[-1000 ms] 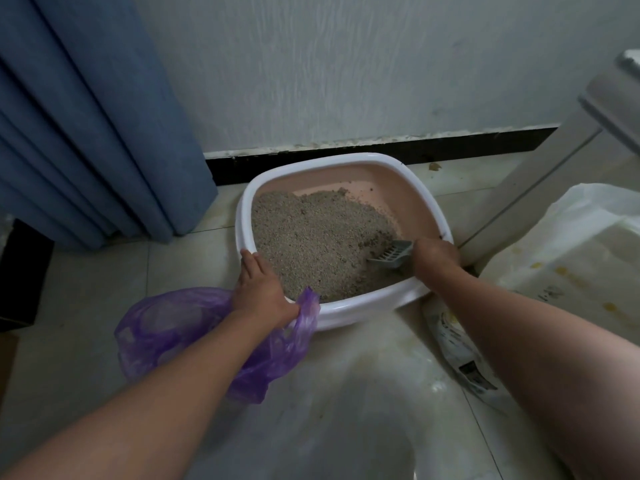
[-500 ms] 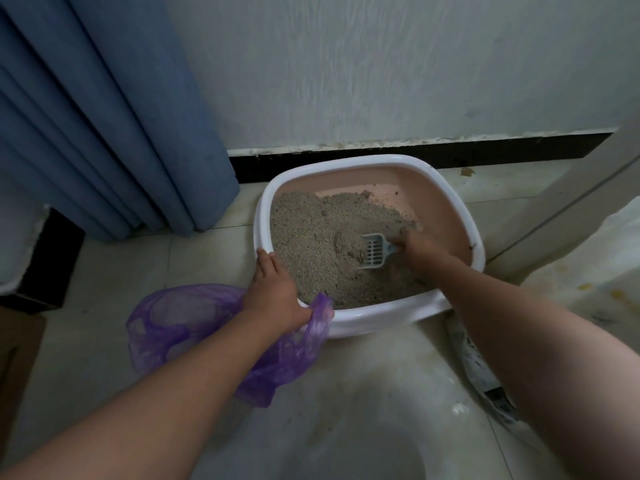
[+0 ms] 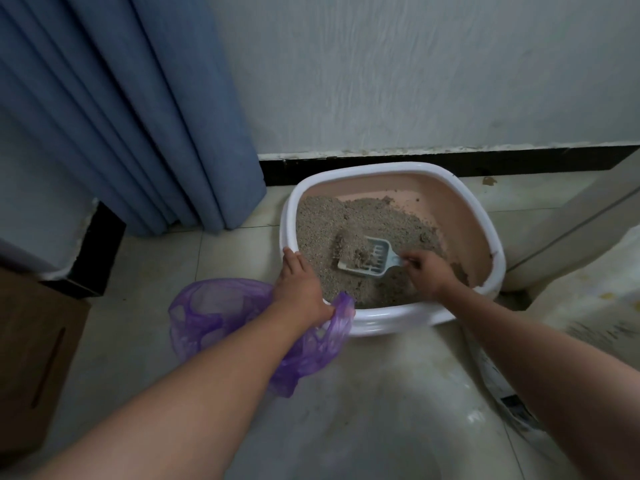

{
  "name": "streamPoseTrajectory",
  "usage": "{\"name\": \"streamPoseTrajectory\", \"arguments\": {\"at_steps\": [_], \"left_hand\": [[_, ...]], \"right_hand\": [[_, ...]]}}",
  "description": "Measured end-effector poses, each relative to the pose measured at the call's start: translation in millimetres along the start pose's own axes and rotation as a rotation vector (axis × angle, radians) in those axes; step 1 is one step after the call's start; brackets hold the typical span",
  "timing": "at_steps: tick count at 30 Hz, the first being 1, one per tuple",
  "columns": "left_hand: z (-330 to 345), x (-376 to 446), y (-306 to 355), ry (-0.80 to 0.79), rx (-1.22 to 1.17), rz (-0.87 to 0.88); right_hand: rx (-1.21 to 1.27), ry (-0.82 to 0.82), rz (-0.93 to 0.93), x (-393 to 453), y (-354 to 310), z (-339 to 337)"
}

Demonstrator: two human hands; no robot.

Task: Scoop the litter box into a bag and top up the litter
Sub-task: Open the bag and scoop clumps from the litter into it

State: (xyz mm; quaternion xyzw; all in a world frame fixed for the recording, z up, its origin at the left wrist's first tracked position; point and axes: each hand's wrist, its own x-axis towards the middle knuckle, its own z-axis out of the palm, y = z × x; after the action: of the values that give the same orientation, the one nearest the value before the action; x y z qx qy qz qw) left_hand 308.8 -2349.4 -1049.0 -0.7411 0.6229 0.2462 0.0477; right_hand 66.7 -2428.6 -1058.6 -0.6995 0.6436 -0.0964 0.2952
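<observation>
A pink litter box with a white rim (image 3: 495, 237) sits on the tiled floor against the wall, holding grey litter (image 3: 322, 223). My right hand (image 3: 427, 273) grips the handle of a pale slotted scoop (image 3: 372, 258), whose head lies in the litter with clumps on it. My left hand (image 3: 298, 289) rests on the box's near-left rim and holds the edge of a purple plastic bag (image 3: 214, 313) that lies open on the floor to the left of the box.
A blue curtain (image 3: 131, 116) hangs at the left. A brown cardboard box (image 3: 34, 358) stands at the far left. A large white sack (image 3: 602, 282) lies to the right of the litter box. A black skirting (image 3: 450, 161) runs along the wall.
The scoop has moved from the box's right edge leftward into the middle of the litter and now carries clumps. My left hand has stayed on the rim with the bag.
</observation>
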Motion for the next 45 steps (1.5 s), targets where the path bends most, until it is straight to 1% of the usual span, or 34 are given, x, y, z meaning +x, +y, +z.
{"name": "streamPoseTrajectory", "arguments": {"at_steps": [3,7,10,14,18,22,24,26,27,30,33,35,38,40,45], "left_hand": [[-1,-1,0,-0.009,-0.006,-0.002],[-6,-5,1,-0.015,-0.012,0.003],[-8,-10,0,-0.005,-0.039,0.020],[-19,-19,-13,0.012,-0.047,0.088],[-43,-26,-30,0.020,-0.165,0.139],[-73,-39,-36,0.092,-0.107,0.226],[-90,-44,-45,0.149,-0.095,0.232],[-101,-49,-62,0.186,-0.062,0.192],[-104,-51,-72,0.190,-0.039,0.144],[-105,-55,-99,0.187,0.002,-0.071],[-98,-60,-121,0.083,0.004,-0.265],[-93,-64,-133,0.002,-0.045,-0.342],[-88,-71,-148,-0.075,-0.035,-0.353],[-89,-72,-154,-0.049,-0.037,-0.353],[-95,-65,-157,0.027,-0.298,-0.377]], "right_hand": [[0.023,0.047,-0.008,-13,-4,8],[0.004,0.053,0.010,-25,-9,8],[-0.016,0.065,-0.015,-35,-18,3],[0.015,0.116,-0.011,-46,-29,-3],[0.025,0.133,0.004,-58,-42,-8],[0.038,0.144,-0.035,-69,-66,-17],[0.020,0.148,-0.067,-74,-77,-22],[0.009,0.124,-0.105,-81,-92,-26],[0.004,0.101,-0.131,-83,-100,-25],[-0.023,0.043,-0.177,-87,-120,-16],[-0.042,0.003,-0.195,-84,-140,0],[-0.051,-0.017,-0.223,-83,-149,10],[-0.119,-0.042,-0.302,-87,-159,24],[-0.203,-0.042,-0.363,-90,-163,31],[-0.296,-0.008,-0.447,-96,-166,43]]}}
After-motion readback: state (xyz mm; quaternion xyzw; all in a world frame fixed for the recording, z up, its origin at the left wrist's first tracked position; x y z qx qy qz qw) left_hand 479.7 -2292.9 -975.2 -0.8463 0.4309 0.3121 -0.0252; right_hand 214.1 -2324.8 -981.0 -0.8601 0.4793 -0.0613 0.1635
